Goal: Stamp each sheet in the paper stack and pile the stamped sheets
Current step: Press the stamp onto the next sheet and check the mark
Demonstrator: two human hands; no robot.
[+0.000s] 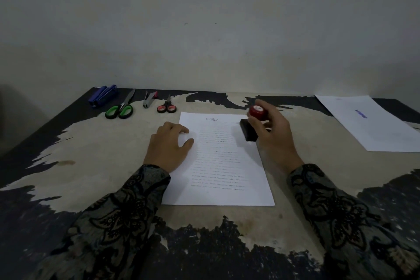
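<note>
Paper comes first on this worn table (95, 166), whose dark coating has peeled away to a pale patch across the middle. The printed sheet or stack (223, 177) lies flat in the centre of that patch, directly in front of the person; whether more than one sheet lies there cannot be told. A second white sheet (372, 125) carrying a blue stamp mark lies well apart at the far right, angled and running off the edge of view.

Two patterned sleeves (127, 207) come in from the bottom corners. The left hand (169, 145) rests on the left edge of the central paper, fingers loosely spread and flat against it, holding nothing. The right hand (270, 129) is raised over the upper right corner of the same paper, fingers and thumb curled round the red knob of a stamp (251, 124); its black block base points down and left, tilted, just above or at the sheet, and contact cannot be told.

Along the far left of the table sit, in a row: a blue stapler (104, 95), green-handled scissors (121, 108), a small metal staple remover (149, 99) with a red tip, and little red-handled scissors (167, 107). All lie well clear of the paper and both hands.
</note>
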